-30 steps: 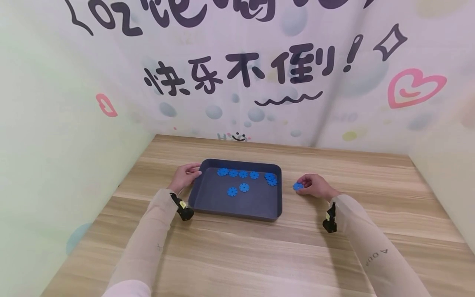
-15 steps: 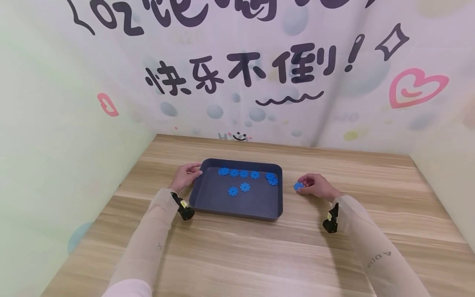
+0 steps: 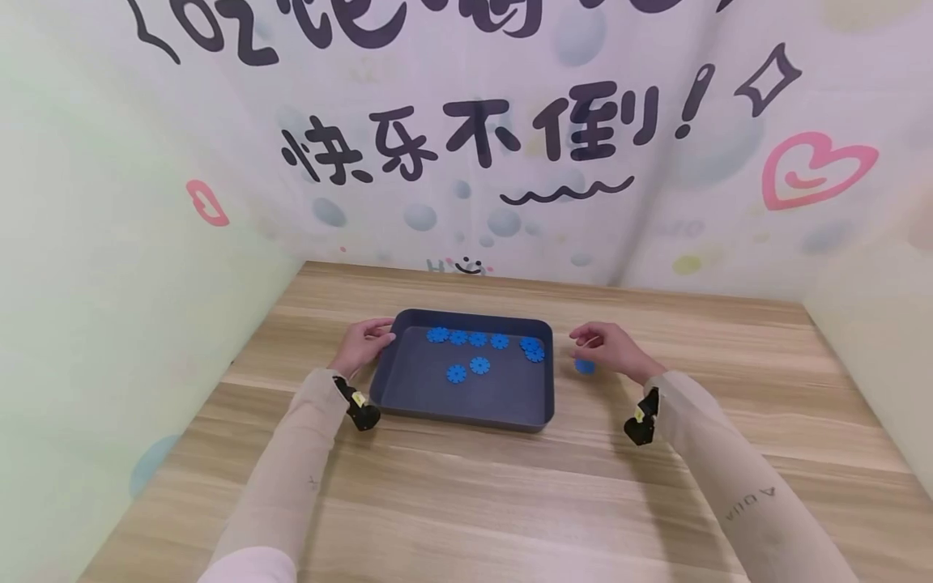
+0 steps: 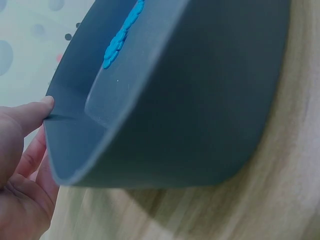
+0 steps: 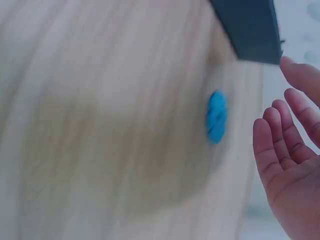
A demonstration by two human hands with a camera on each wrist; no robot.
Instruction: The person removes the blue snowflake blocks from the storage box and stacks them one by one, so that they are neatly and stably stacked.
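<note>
My left hand [image 3: 359, 346] pinches the left rim of a dark grey rectangular tray [image 3: 411, 385], and the left wrist view shows the thumb [image 4: 47, 103] over that rim with fingers on the outside. Inside the tray lie several blue notched plastic discs: a row [image 3: 477, 339] along the back, two loose ones [image 3: 456, 373] nearer the middle and an overlapping pair [image 3: 533, 351] at the right. Another blue notched disc [image 3: 585, 367] rests on the table to the tray's right. Just above it is my right hand [image 3: 611, 348], its fingers spread and holding nothing; in the right wrist view the disc [image 5: 216, 117] is blurred.
The wooden table [image 3: 466, 510] extends on all sides of the tray. A printed white curtain [image 3: 466, 219] hangs behind its back edge, with pale walls at left and right. Each wrist carries a small black camera [image 3: 641, 419].
My right hand has let go of the blue disc and lifted slightly up and away, leaving the disc on the table. The left hand and tray stay in place.
</note>
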